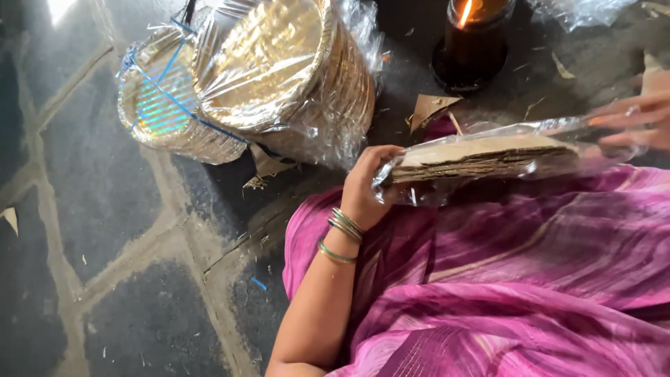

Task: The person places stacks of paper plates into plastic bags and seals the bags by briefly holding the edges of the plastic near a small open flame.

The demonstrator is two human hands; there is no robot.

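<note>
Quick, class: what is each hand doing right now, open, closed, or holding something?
Left hand: closed on the near end of the plastic-wrapped stack of plates.
Right hand: blurred, fingers extended on the stack's far end; grip cannot be told.

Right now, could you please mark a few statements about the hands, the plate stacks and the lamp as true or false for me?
1. The left hand grips one end of a stack of paper plates inside clear plastic wrap. True.
2. The right hand rests on the stone floor. False: it is at the stack's far end, blurred, so its grip is unclear.
3. The lamp near the top edge is lit. True.
4. Two wrapped bundles of shiny plates lie on the floor. True.
5. The bundle tied with blue string sits on the pink cloth. False: it lies on the floor, away from the pink cloth.
</note>
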